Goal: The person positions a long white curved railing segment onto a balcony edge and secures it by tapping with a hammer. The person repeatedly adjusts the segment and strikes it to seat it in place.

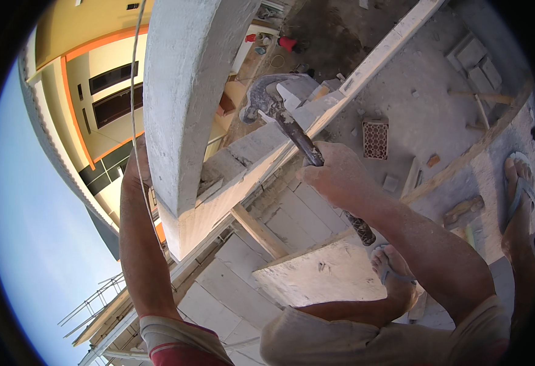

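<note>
My right hand (340, 174) is wrapped round the dark handle of a worn claw hammer (295, 131). The hammer's dusty grey head points up and left, above a long pale beam (267, 168); its taped handle end sticks out below my wrist. A thick pale grey column or post (179, 91) stands left of the hammer, its lower end meeting the beam. At the column's left side is my left hand (139, 161), with its fingers mostly hidden behind it. A thin cord (134, 97) hangs past my left wrist.
Pale block walling (237, 283) lies below, with a wooden board (316, 274) beside my sandaled foot (395, 268). Further off on the ground are a brown crate (375, 140) and stacked blocks (477, 64). A yellow house (103, 91) with orange trim stands beyond at left.
</note>
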Demonstrator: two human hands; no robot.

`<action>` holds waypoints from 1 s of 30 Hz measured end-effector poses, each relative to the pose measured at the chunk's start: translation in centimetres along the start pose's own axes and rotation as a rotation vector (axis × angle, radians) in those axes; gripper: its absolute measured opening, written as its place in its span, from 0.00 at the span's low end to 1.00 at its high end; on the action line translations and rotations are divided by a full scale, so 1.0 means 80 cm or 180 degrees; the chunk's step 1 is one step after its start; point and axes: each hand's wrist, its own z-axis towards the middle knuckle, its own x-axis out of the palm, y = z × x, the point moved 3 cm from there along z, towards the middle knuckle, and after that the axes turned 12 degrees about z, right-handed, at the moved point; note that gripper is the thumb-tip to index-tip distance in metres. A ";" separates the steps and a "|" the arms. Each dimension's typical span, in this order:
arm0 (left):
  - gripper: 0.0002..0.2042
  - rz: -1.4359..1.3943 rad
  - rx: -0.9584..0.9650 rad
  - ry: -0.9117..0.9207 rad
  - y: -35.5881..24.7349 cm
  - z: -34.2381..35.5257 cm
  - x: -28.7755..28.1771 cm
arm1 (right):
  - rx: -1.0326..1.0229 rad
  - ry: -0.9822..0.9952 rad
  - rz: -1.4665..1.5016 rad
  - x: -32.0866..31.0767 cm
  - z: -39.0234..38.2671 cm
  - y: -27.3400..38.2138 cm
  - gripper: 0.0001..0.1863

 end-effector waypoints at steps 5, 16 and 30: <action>0.09 0.0966 0.0236 -0.1762 -0.035 -0.073 -0.045 | 0.0258 -0.0298 -0.0174 -0.042 -0.036 -0.039 0.10; 0.07 0.1345 0.2102 -0.1550 -0.094 -0.279 0.181 | -0.0202 -0.0384 -0.0548 -0.086 -0.077 -0.116 0.15; 0.08 0.0685 0.0385 -0.0076 -0.016 -0.155 0.317 | 0.0251 -0.0041 0.0689 -0.016 -0.065 -0.038 0.16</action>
